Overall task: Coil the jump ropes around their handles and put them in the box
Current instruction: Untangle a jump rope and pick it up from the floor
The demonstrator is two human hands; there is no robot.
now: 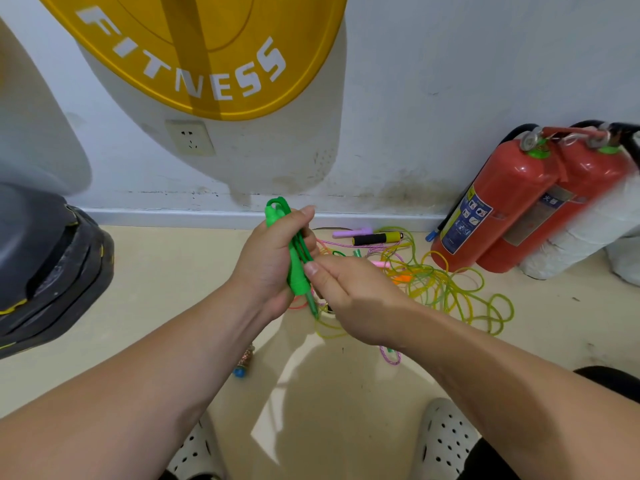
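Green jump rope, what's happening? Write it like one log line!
left hand grips green handles | right hand pinches green rope | other ropes loose on floor | box not in view

White clogs (446,434) dotted with dark holes are being worn, dark legwear (613,379) is being worn, and forearms (138,393) are being left bare.
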